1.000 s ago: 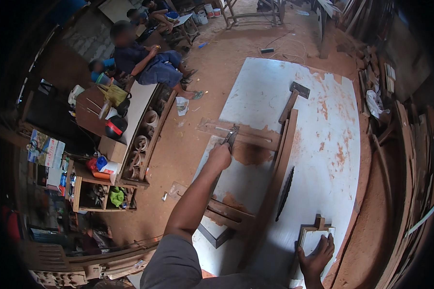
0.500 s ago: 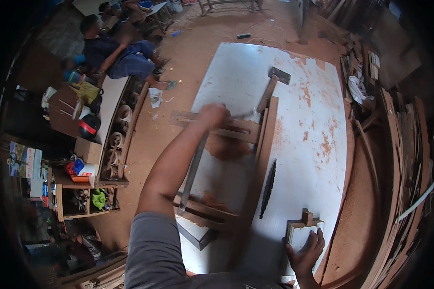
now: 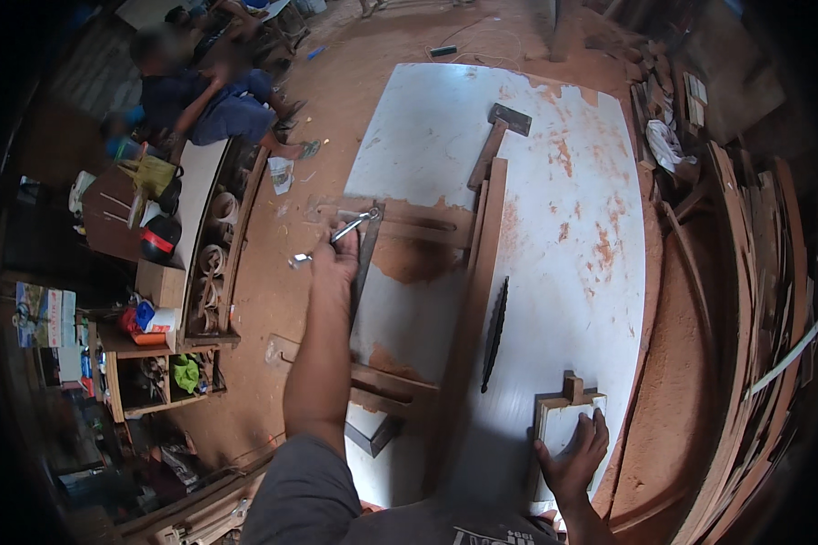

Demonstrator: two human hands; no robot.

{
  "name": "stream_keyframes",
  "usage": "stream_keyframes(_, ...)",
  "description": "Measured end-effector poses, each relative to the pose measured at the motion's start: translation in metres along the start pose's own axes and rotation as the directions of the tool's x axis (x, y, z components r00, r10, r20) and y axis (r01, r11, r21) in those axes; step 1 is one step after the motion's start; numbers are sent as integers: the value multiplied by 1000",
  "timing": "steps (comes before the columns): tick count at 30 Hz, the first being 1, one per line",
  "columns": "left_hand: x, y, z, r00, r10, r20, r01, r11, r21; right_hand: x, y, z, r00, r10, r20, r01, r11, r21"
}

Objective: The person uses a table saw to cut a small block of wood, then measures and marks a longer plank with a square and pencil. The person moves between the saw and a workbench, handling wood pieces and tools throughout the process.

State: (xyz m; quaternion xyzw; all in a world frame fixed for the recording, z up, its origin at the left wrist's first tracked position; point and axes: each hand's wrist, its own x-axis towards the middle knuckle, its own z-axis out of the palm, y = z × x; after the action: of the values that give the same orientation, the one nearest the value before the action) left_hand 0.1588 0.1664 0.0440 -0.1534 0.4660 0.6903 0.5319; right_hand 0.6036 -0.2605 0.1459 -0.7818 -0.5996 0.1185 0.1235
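Note:
My left hand (image 3: 336,259) is closed around a chrome wrench (image 3: 347,231). The wrench's upper end is at a bolt where a dark metal bar (image 3: 365,263) meets the far slotted wooden crosspiece (image 3: 418,216). A nearer slotted crosspiece (image 3: 386,381) joins the same long dark wooden beam (image 3: 482,272). At the lower right, my right hand (image 3: 577,454) lies with fingers apart on a white-faced, wood-edged board (image 3: 559,420). A small wooden block (image 3: 573,389) stands at that board's far edge.
A hammer (image 3: 509,120) lies at the beam's far end on the white worktable (image 3: 573,245). Beside the beam is a black toothed strip (image 3: 495,336). Stacked planks (image 3: 745,345) line the right; a cluttered shelf unit (image 3: 164,372) and a seated person (image 3: 204,104) are left.
My left hand has pulled back toward me and left, and the wrench now shows clearly in it. The view has shifted slightly. My right hand stays on the board.

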Motion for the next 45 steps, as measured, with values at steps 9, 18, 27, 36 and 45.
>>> stream_keyframes(9,-115,-127,-27,995,-84,59,101,891,-443,4,-9,-7,1000,24,-11,-23,997,68)
stream_keyframes(18,-233,-109,-111,922,-157,353,-35,876,481,-8,-5,3,997,41,-59,-39,998,44)
stream_keyframes(27,-340,-35,-341,431,168,887,-635,-641,430,-19,9,12,994,15,-104,-6,996,89)
stream_keyframes(36,-321,-50,-335,477,273,836,-527,-672,520,-31,-1,-27,980,121,159,-125,992,16)
stream_keyframes(45,-454,-51,-330,-31,172,985,-907,-419,44,-89,6,-25,994,108,-31,-104,988,111)
